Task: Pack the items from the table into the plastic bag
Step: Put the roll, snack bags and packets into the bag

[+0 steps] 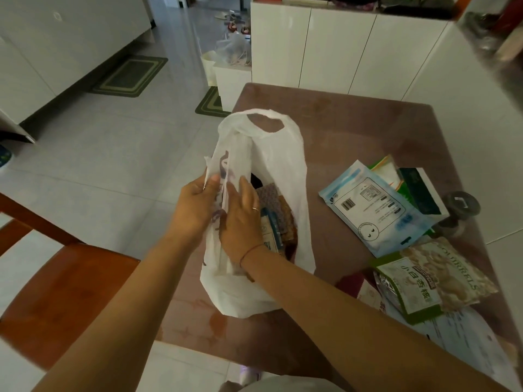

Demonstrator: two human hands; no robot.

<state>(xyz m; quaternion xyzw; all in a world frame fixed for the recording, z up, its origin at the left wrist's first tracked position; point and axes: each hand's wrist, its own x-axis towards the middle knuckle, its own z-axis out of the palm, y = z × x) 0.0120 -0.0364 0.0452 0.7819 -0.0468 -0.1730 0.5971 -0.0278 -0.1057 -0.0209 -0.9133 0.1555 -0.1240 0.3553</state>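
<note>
A white plastic bag (278,165) stands open on the reddish-brown table (353,128), its handle loop up at the far end. Inside it I see several packets (276,219), brown and teal. My left hand (195,207) pinches the bag's left rim between thumb and fingers. Beside it, my right hand (243,222) grips the same rim, with its fingers inside the mouth. On the table to the right lie a light blue pouch (376,210), a green and white box (424,190), a green nut packet (424,281) and a white paper sheet (467,343).
A dark round jar (460,207) lies at the table's right edge. A wooden chair (62,284) stands left of the table. White cabinets (325,46) rise behind it. Green mats (130,76) lie on the tiled floor.
</note>
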